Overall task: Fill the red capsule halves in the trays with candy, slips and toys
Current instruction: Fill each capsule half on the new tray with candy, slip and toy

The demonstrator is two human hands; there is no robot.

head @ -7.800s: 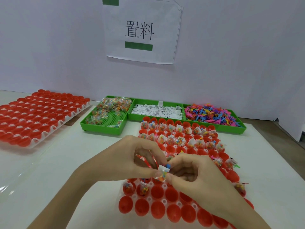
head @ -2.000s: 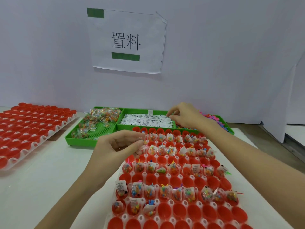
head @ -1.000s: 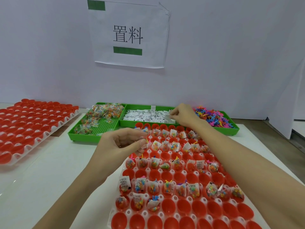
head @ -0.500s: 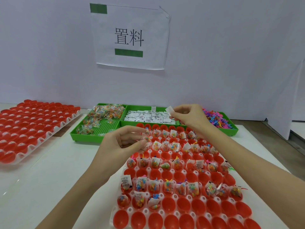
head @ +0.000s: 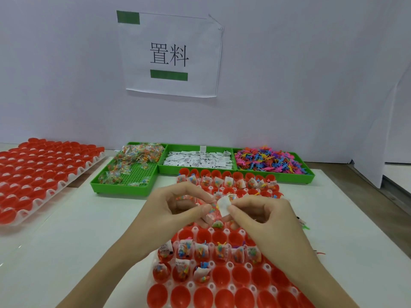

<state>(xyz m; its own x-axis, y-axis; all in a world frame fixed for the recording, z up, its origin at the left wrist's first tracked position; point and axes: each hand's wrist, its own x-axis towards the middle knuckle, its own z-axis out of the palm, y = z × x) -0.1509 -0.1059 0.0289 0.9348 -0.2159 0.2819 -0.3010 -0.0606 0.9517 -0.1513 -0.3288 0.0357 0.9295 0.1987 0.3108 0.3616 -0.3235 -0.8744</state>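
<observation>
Centrally, right hand [head: 264,221] pinches slip [head: 223,205] above tray [head: 229,265]

Near tray [head: 231,294] — bottom edge cut off

A white paper sheet [head: 171,54] taped to the wall, well beyond the pinching fingers, reads "置料" in black between two green bars. Print on the small white slips [head: 198,160] is too small to read.
</observation>
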